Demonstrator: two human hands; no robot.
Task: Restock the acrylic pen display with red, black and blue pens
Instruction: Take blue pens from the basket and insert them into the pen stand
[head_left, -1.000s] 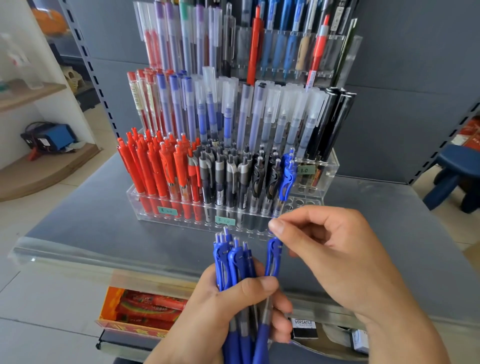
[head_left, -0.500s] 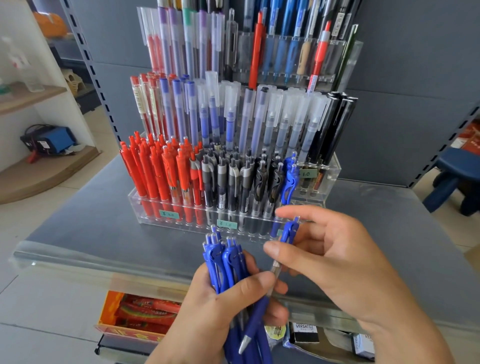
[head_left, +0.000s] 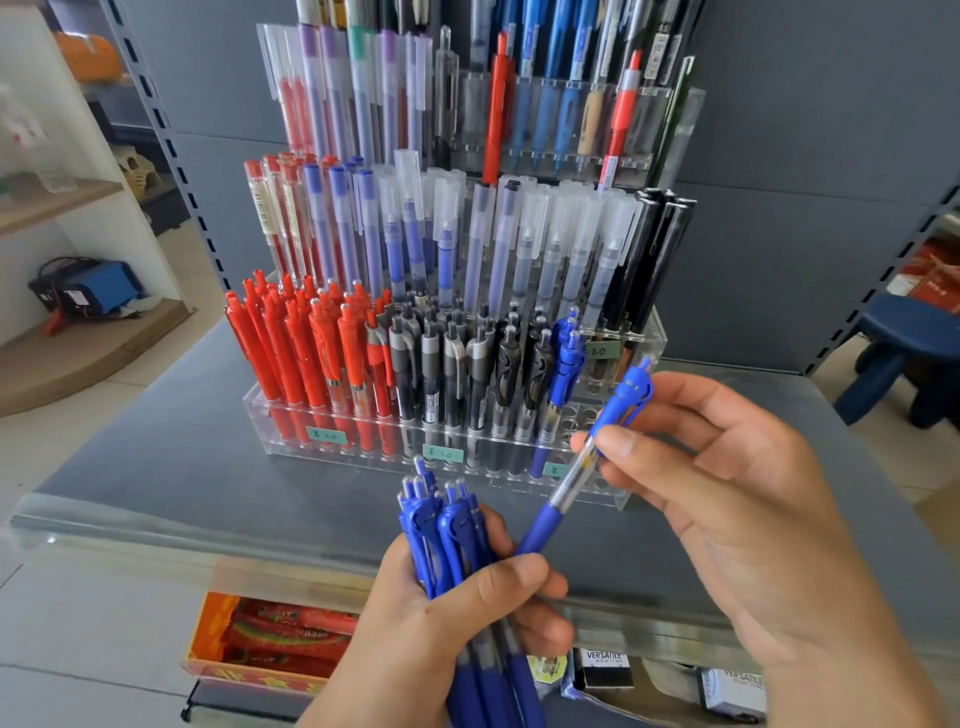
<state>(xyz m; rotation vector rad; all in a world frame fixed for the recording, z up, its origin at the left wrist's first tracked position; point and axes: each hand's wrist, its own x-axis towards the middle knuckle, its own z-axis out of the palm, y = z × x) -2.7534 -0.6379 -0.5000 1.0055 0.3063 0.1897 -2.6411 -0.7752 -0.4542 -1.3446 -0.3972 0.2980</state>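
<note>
Blue pen (head_left: 587, 457) pinched by right hand (head_left: 727, 499), left hand (head_left: 441, 623) gripping blue bundle (head_left: 447, 530), tag "1.0" (head_left: 598, 351)

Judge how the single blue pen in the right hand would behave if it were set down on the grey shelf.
The single blue pen looks stiff and light, since the right hand pinches it with fingertips only. Its round barrel would probably roll on the flat grey shelf, though the clip may stop it.

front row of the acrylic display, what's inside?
The acrylic display's front row holds red pens, black pens and a few blue pens. Empty holes sit right of those; the right hand covers some.
</note>
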